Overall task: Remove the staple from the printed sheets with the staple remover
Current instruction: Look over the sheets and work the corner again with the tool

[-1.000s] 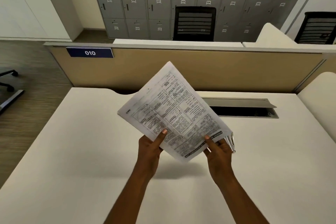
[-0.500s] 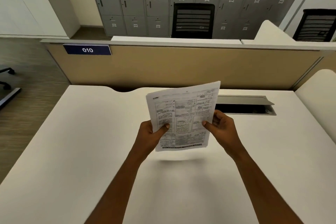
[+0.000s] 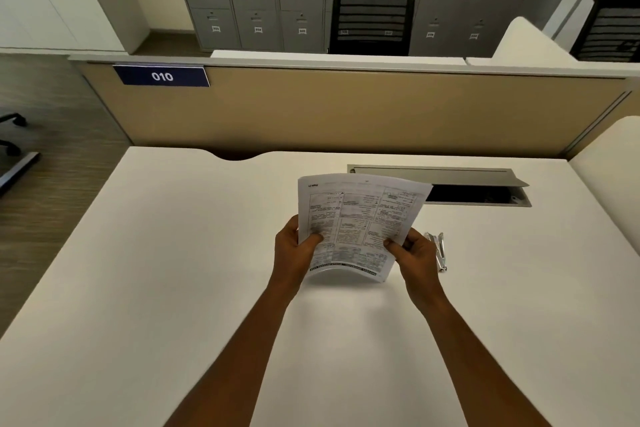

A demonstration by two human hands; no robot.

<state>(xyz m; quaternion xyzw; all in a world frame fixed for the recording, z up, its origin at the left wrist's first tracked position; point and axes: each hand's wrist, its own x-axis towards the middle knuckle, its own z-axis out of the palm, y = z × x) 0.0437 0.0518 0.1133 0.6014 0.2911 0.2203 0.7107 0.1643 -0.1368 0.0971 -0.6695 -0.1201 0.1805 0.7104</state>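
Note:
The printed sheets [image 3: 356, 218] hang a little above the white desk [image 3: 173, 270], text upside down to me, their near edge bowed. My left hand [image 3: 294, 250] pinches the lower left side, thumb on top. My right hand [image 3: 415, 253] pinches the lower right side the same way. The metal staple remover [image 3: 439, 251] lies on the desk just right of my right hand, untouched. I cannot make out the staple.
An open cable tray with a grey flap [image 3: 450, 180] is sunk into the desk behind the sheets. A tan partition [image 3: 346, 111] with a blue "010" sign [image 3: 162, 76] closes the far edge. Black chairs and grey lockers stand beyond it.
The sheets have turned from a diagonal tilt to roughly square with me and dropped closer to the desk. The staple remover, hidden half a second ago, shows beside my right hand.

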